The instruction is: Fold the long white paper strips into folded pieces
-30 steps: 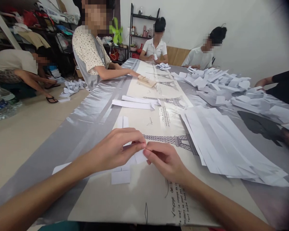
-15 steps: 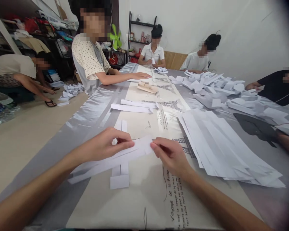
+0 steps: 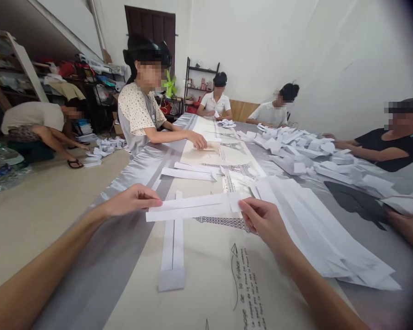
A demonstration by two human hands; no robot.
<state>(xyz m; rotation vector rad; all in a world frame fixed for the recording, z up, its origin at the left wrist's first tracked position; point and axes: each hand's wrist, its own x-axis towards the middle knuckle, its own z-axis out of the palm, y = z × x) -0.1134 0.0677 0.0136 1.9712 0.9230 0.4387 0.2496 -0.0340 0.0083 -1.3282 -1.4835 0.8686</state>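
My left hand [image 3: 137, 200] pinches the left end of a white paper strip [image 3: 192, 207], near its upper edge. At the strip's right end, the thumb and fingers of my right hand [image 3: 261, 215] are closed on a short uncut part. A lengthwise slit splits the strip into two bands. It stretches nearly level over the table, crossing above a second slit paper strip [image 3: 172, 261] that lies lengthwise on the table runner. Beside my right hand lies a fanned stack of long white paper sheets [image 3: 316, 233].
More slit strips [image 3: 189, 173] lie farther up the runner [image 3: 206, 275]. A large heap of cut paper [image 3: 296, 146] covers the right side, near a dark flat piece [image 3: 354, 199]. Several co-workers sit around the table; another person crouches by paper [image 3: 106, 146] on the floor.
My hands have moved apart, and the strip is now drawn straighter and more level between them. The co-worker at left has brought a hand onto the tan piece on the runner. My view has tilted up.
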